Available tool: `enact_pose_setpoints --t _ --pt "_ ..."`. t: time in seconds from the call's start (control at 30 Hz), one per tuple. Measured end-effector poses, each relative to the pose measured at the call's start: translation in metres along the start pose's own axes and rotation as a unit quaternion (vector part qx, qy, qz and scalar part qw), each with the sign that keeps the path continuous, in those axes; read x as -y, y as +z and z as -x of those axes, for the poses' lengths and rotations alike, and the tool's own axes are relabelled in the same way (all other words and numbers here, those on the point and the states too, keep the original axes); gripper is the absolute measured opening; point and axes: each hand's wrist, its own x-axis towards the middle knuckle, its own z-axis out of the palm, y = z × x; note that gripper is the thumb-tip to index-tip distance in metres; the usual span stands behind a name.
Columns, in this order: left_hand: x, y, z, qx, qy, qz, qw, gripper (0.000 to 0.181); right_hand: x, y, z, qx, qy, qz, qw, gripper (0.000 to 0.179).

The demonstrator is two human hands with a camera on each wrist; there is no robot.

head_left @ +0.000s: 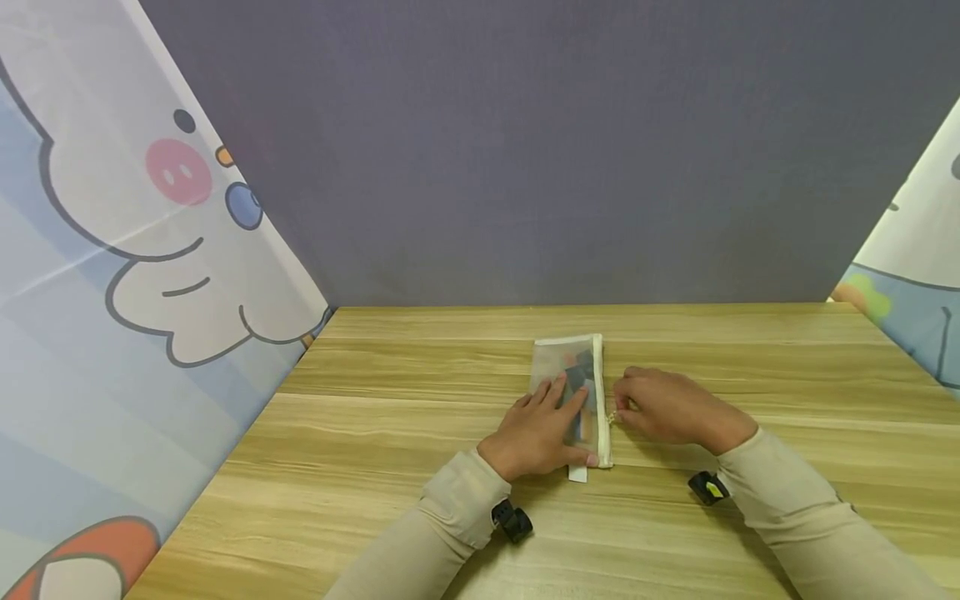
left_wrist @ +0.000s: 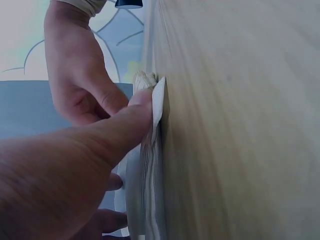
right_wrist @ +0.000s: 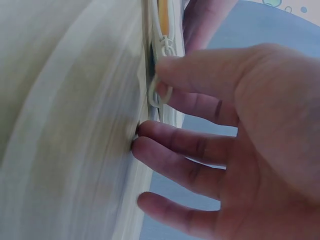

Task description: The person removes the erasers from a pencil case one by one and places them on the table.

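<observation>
A translucent zip pouch (head_left: 552,358) with a cream zipper edge (head_left: 599,375) lies flat on the wooden table. Dark, reddish and orange contents (head_left: 576,377) show faintly through it; their kind is unclear. Spread over the pouch, my left hand (head_left: 534,435) presses it down, its thumb on the near end of the zipper edge. At the pouch's right side, my right hand (head_left: 671,408) pinches the zipper pull (right_wrist: 154,97), a pale ring on a small chain, between thumb and index finger. The right wrist view shows the zipper parted above the pull, with something orange (right_wrist: 163,15) inside.
A small white tag (head_left: 577,473) sticks out from the pouch's near edge. The wood-grain table (head_left: 375,433) meets a grey panel (head_left: 525,167) at the back. Cartoon-printed sheets (head_left: 112,208) stand at the sides. Each wrist wears a small black device (head_left: 513,522).
</observation>
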Motion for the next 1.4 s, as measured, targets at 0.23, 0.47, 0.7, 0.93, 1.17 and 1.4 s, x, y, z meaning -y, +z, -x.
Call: enact_pose_setpoints --t 0.23,0.47,0.7,0.93,1.17,1.4 --pt "0.003 -0.001 0.0 0.0 0.004 0.011 0.9999 0.091 0.002 0.0 -0.002 0.019 0.002 -0.004 0.9998 0.015" --pt "0.002 -0.005 -0.001 0.001 0.005 0.043 0.9991 0.089 0.005 0.001 -0.005 -0.002 -0.013 0.001 0.9999 0.011" --pt "0.001 -0.006 -0.005 -0.015 0.0 0.033 0.9993 0.092 0.011 0.002 -0.009 0.01 -0.025 -0.014 0.9995 0.007" --pt "0.002 -0.007 -0.006 -0.007 -0.01 0.033 0.9994 0.094 0.009 0.001 -0.009 0.009 -0.013 -0.031 0.9994 0.002" --pt "-0.001 -0.006 -0.006 0.003 -0.018 0.022 0.9996 0.095 0.006 0.002 -0.003 -0.015 0.013 -0.022 0.9996 0.009" --pt "-0.002 -0.003 -0.003 -0.004 -0.018 0.011 0.9998 0.094 0.006 0.005 -0.001 -0.034 0.028 -0.014 0.9989 0.01"
